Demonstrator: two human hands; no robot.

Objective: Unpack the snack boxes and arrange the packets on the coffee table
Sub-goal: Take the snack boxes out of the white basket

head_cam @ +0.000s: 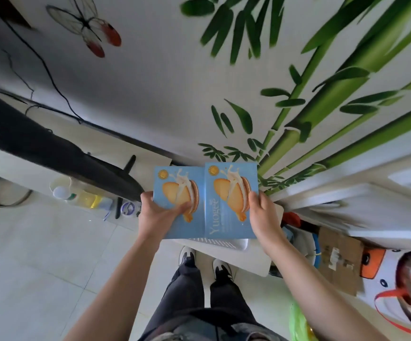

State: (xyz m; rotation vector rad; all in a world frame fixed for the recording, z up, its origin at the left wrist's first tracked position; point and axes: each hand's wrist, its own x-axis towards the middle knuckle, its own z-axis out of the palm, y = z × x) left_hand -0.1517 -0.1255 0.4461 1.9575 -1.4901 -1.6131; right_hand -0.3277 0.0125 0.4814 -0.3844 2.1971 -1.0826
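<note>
left box (178,203) beside right box (231,200), touching | wall (150,82) behind | shoes (205,263) below

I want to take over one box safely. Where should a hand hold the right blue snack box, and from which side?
Grip the right blue snack box on its free top edge, coming from above: it is flat, facing up, the right hand holds its right edge, and the left box adjoins its other side.

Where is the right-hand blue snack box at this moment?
In the head view, the right snack box sits centre frame, held by the right hand, edge to edge with the left snack box in the left hand, above the white basket.
</note>
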